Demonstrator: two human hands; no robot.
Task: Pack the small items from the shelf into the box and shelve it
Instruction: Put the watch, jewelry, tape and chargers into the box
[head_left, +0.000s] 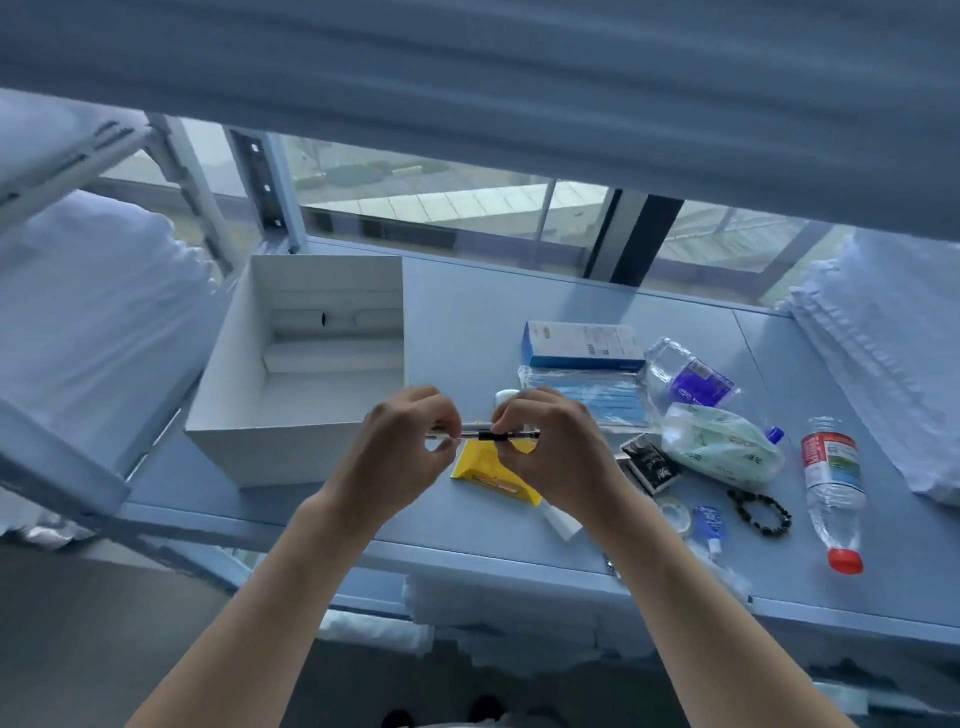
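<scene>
Both hands hold one pen (483, 435) level above the shelf (519, 322). The left hand (410, 441) pinches the clear end. The right hand (545, 441) pinches the dark end. The fingers are curled in tight, so this looks like putting the cap on or pulling it off. I cannot tell which. Capping it first would keep ink off the other things.

The white box (301, 364) sits at ten o'clock from the hands, with its top open. It is close, so the pen has only a short way to go. Inside it are white walls and one long white piece at the back.

Under the hands lies a yellow pack (478, 467). From one to four o'clock the other small things lie in a bunch: a blue carton (582, 345), a pack of masks (597, 400), a clear bag (691, 379), a green pouch (722, 447), a black card box (652, 462), tape (675, 514), beads (761, 512) and a bottle (834, 493) on its side. None of these is in the box yet, so I think most of the packing is still to do.
</scene>
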